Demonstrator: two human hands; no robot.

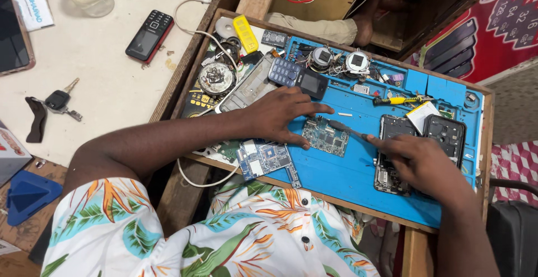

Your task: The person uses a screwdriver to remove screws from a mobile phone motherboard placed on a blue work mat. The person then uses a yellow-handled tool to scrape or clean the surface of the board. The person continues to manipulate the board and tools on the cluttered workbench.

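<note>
While the left hand (283, 114) lies flat with fingers spread, pinning it at its upper left edge, a small green circuit board (325, 136) sits at the middle of the frame on a blue work mat (347, 170). The board is roughly rectangular, dark green, crowded with tiny chips and silvery shields. The right hand (414, 162), right of centre, grips a dark-handled tool (344, 128), probably a screwdriver, whose tip rests on the board's upper right corner. Under that hand lies an opened black phone body (392, 128). A larger bluish board (263, 158) lies lower left, a keypad phone (297, 77) above.
</note>
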